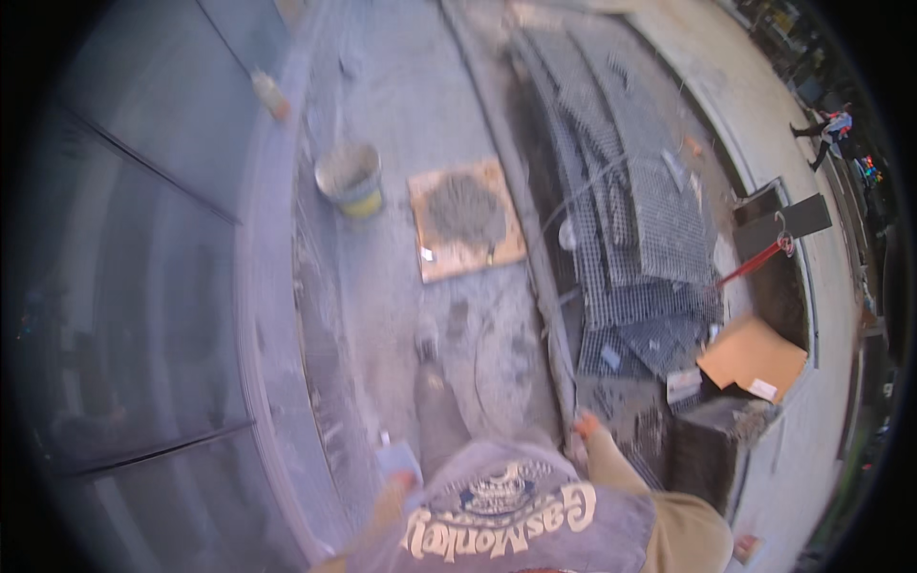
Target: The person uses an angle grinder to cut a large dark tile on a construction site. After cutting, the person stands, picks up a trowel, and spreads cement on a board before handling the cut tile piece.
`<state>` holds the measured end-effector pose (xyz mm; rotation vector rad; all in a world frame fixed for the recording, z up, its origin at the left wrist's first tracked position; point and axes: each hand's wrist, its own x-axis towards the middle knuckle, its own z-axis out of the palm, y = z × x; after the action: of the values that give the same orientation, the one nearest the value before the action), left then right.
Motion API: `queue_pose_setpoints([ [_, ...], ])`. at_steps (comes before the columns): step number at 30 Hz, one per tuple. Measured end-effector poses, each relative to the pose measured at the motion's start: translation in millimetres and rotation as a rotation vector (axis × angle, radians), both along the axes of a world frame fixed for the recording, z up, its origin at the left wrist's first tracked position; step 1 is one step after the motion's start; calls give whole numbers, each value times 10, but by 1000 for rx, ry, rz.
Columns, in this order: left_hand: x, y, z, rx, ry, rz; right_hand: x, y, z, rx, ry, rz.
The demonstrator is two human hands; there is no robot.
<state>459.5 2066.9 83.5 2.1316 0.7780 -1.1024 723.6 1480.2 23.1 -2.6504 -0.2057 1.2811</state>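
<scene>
Dark grid-mesh sheets (669, 229) lie piled at the upper right of the frame. In the upper centre, a square wooden board (466, 261) bears a grey mortar heap (466, 208); just left stands a bucket (359, 202). At lower centre-left, a pale flat tool (397, 457) is clasped in your left hand (406, 480). Apart from it, at lower centre-right, your right hand (586, 424) is blurred; I cannot tell its grip.

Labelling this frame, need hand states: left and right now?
Left hand: holding a flat pale blue-grey thing, too blurred to identify.
Right hand: too blurred to tell whether open, closed or holding anything.
</scene>
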Motion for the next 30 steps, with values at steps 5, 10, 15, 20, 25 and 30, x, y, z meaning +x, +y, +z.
queue_pose_setpoints([
  [5,2191,1363,92,127,-306,568,1812,2256,225,285,-21,-303],
  [10,3699,1224,329,-180,-387,730,3557,3769,-231,314,-8,-409],
  [15,4635,1016,160,-112,-500,346,4878,4231,-2166,54,-112,-446],
  [20,5129,1177,-392,-279,-325,591,6028,4279,-3741,53,-174,-758],
  [25,5372,1176,-540,-206,-212,685,6138,4374,-4313,555,-49,-1090],
  [30,5460,1139,-464,-35,-234,630,5169,4642,-3524,568,230,-1368],
])
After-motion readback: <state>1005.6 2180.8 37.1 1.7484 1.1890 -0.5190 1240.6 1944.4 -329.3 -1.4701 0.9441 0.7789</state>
